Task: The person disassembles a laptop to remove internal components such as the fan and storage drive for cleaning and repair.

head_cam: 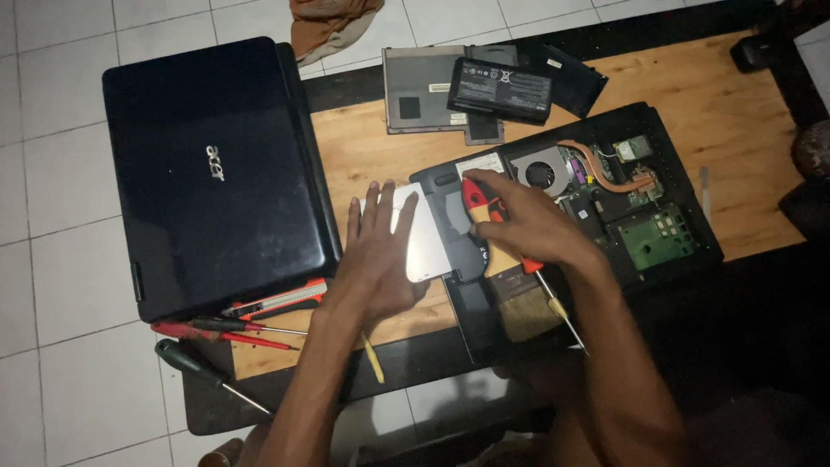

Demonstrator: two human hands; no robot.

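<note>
Head view: wooden desk [735, 112] on a white tile floor [52, 346]. Biggest item is a closed black laptop [216, 173], lying at the desk's left end and overhanging it. Right of it, an opened laptop base [605, 207] lies underside up, with fan [543, 173], copper heat pipe [605, 169] and green board [659, 238] exposed. Removed grey cover panel [415, 86] and black battery [500, 89] sit at the desk's far edge; brown cloth [328, 24] on the floor beyond. Left hand [376, 259] is flat, fingers spread, pressing on a silver drive [425, 238] at the base's left edge. Right hand [527, 225] is closed around a red-handled screwdriver [478, 203], tip down on the base's dark cover beside the drive; a paintbrush [519, 303] lies under that wrist. Red and green screwdrivers [216, 333] and an orange cutter [281, 298] lie at the near left corner.
</note>
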